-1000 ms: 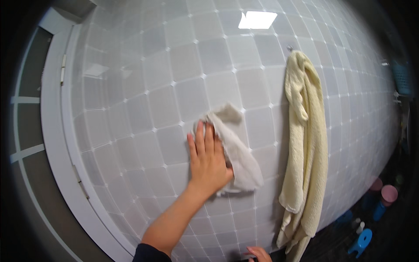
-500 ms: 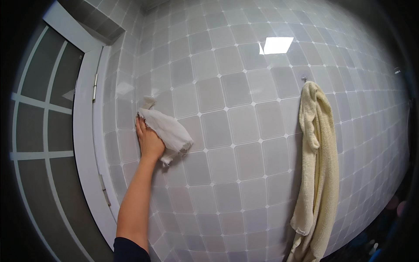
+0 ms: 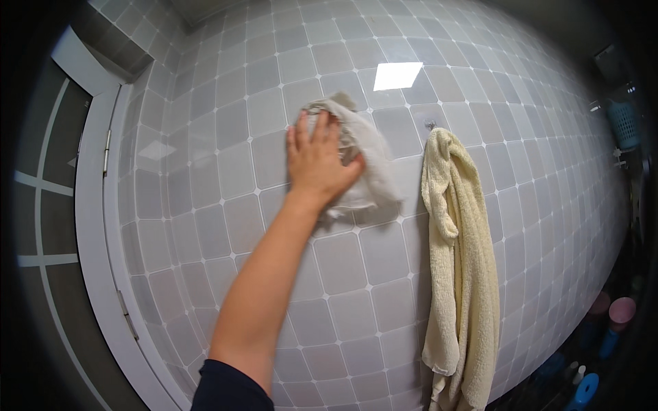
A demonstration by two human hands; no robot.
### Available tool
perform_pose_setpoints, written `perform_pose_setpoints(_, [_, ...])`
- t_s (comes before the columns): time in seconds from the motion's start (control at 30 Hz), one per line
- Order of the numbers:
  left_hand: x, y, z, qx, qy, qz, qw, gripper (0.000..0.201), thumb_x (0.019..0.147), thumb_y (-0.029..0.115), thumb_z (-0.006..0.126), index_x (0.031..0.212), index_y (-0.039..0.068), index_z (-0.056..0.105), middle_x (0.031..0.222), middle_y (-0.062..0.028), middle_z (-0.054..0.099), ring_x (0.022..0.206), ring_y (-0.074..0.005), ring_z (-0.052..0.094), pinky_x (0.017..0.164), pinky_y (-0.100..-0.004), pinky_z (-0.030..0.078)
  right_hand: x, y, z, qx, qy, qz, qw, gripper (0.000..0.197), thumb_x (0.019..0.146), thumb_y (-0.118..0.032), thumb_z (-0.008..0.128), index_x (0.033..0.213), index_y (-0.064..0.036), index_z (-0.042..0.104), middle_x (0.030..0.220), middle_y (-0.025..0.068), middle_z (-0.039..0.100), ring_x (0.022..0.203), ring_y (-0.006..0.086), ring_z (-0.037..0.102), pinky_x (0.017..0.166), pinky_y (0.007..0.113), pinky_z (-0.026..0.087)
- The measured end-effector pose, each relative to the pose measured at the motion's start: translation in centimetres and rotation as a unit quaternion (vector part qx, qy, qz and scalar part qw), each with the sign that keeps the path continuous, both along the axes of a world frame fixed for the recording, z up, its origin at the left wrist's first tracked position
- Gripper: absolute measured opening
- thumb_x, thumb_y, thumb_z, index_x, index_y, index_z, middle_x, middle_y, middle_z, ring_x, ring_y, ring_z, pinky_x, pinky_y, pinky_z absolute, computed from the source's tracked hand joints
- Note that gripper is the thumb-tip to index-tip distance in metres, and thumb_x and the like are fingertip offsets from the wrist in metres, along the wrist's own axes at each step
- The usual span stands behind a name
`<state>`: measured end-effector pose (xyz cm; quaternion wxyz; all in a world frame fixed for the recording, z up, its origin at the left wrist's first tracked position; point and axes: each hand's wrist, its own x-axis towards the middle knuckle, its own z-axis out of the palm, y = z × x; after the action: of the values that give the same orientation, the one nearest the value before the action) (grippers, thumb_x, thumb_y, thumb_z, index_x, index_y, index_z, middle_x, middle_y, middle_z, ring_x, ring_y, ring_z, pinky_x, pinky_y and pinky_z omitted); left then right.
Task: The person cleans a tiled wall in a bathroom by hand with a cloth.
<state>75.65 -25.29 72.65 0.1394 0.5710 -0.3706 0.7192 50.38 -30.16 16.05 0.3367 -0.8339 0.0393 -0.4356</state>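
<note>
My left hand (image 3: 316,161) presses a whitish cloth (image 3: 373,154) against the tiled wall (image 3: 336,264), fingers pointing up and thumb out to the right. The crumpled cloth bunches under the fingers and spreads out to the right of the hand, its right edge slightly blurred. Palm and fingertips are partly hidden against the cloth. To the right of the hand, a pale yellow towel (image 3: 459,260) hangs from a small hook (image 3: 430,125) on the same wall. My right hand is out of view.
On the left stands a white-framed door (image 3: 92,178) with dark panes and metal hinges. At the far right are a light blue basket (image 3: 623,125), a pink round item (image 3: 622,312) and a blue item (image 3: 585,392) low down. A ceiling light reflects off the tiles.
My left hand has moved the cloth up and to the right across the wall, away from the corner by the door. The view has shifted right, bringing the basket in.
</note>
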Motion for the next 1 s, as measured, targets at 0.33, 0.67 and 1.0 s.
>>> perform_pose_setpoints(0.33, [-0.5, 1.0, -10.1, 0.188, -0.031, -0.090, 0.977, 0.066, 0.074, 0.050, 0.063, 0.125, 0.008, 0.055, 0.144, -0.0126, 0.038, 0.139, -0.0368, 0.021, 0.113, -0.0543, 0.015, 0.7, 1.9, 0.8, -0.029, 0.008, 0.045, 0.998, 0.022, 0.072, 0.004, 0.059, 0.092, -0.0023, 0.066, 0.084, 0.0167, 0.064, 0.080, 0.0361, 0.062, 0.071, 0.041, 0.051])
perform_pose_setpoints(0.67, [1.2, 8.8, -33.3, 0.244, 0.106, -0.003, 0.964, 0.062, 0.065, 0.055, 0.071, 0.112, 0.015, 0.063, 0.139, -0.0071, 0.041, 0.130, -0.0389, 0.032, 0.106, -0.0591, 0.023, 4.1, 5.6, 1.1, -0.073, -0.003, 0.138, 0.988, 0.024, 0.070, -0.001, 0.061, 0.092, -0.0061, 0.066, 0.087, 0.0119, 0.065, 0.082, 0.0315, 0.063, 0.075, 0.040, 0.051])
perform_pose_setpoints(1.0, [-0.4, 16.7, -60.0, 0.290, 0.438, -0.055, 0.849, 0.058, 0.078, 0.011, 0.063, 0.131, -0.003, 0.046, 0.133, -0.0267, 0.043, 0.123, -0.0464, 0.038, 0.105, -0.0491, 0.031, 0.6, 5.3, -1.0, -0.045, 0.012, 0.075, 0.996, 0.021, 0.069, -0.001, 0.061, 0.089, -0.0070, 0.065, 0.084, 0.0105, 0.065, 0.076, 0.0307, 0.063, 0.068, 0.039, 0.051])
